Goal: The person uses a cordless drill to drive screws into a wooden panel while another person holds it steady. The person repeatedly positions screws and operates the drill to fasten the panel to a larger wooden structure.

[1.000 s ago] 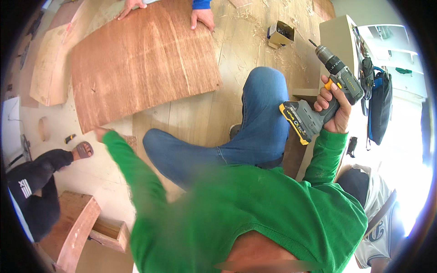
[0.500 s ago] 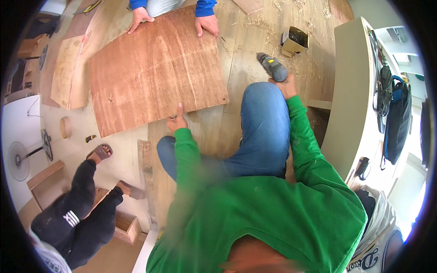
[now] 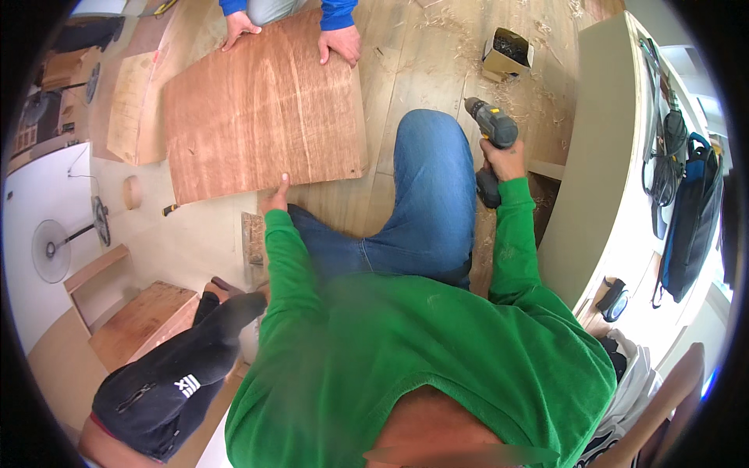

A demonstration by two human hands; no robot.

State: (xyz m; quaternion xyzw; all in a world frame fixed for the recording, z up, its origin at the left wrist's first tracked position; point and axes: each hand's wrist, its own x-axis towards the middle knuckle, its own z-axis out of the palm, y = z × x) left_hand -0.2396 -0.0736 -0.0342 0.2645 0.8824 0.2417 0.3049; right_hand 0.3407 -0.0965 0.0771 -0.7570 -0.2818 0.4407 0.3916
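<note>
Head view: the person in a green sweatshirt sits low on the wooden floor (image 3: 394, 86), a plywood panel (image 3: 265, 113) lying out ahead and to the left. The left hand (image 3: 275, 196) is closed on the panel's near edge, its thumb on the top face and its fingers hidden beneath. The right hand (image 3: 504, 161) is wrapped around the handle of a cordless drill (image 3: 491, 126), which is held just right of the bent right knee with its chuck facing away, well apart from the panel. Whether a bit is fitted is too small to tell. Across the panel, a co-worker's two hands (image 3: 340, 47) rest at the far edge, so the sheet is steadied from both sides. A small open carton (image 3: 507, 54) of dark pieces, perhaps screws, stands on the floor beyond the drill among wood shavings (image 3: 468, 35). As for progress, the panel seems cut to shape and in position between the two people, yet no drilling is under way on it. A dark mark (image 3: 352, 170) near its right near corner may be a hole or a fastener; which cannot be told. Any fixing there appears unfinished, judging by the ready drill, though what lies beneath the sheet is hidden.
</note>
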